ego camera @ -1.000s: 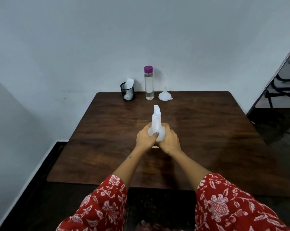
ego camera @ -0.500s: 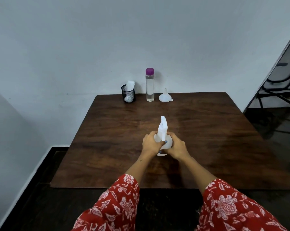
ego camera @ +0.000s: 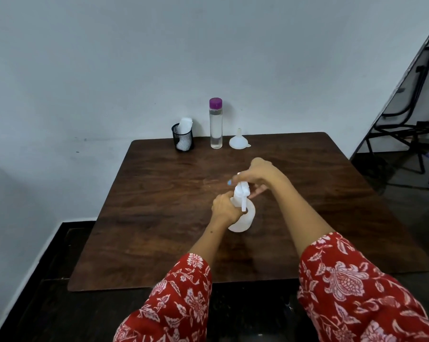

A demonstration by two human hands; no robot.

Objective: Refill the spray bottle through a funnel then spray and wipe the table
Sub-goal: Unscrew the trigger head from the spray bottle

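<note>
Spray bottle: the white plastic spray bottle [ego camera: 243, 215] stands near the middle of the dark brown wooden table [ego camera: 159, 198], a bit toward the near side. Its long way runs up and down, and it leans a little.

Left hand: the left hand [ego camera: 224, 208] is curled round the neck and left side of the bottle body. It holds the bottle down on the table.

Right hand: the right hand [ego camera: 256, 172] reaches over from the right and grips the white spray head at the top. Some fingers stick out loose on the right side.

What the next move turns on: the spray head sits right above the body, so it must turn and lift straight up. I think the right hand does the twisting and the left keeps the body from spinning. Both hands touch the bottle; the right one is higher and farther.

Refill things: the tall clear bottle with a purple cap [ego camera: 215, 124] and the small white funnel [ego camera: 238, 140] stand at the far edge, well apart from the hands. The funnel is just right of the clear bottle.

Wiping thing: a white cloth sits in a black mesh cup [ego camera: 183, 138], far left of the clear bottle.

Hard to see: the hands hide the neck, so I cannot tell if the head is loose yet. I cannot tell how much liquid is in the spray bottle.
</note>
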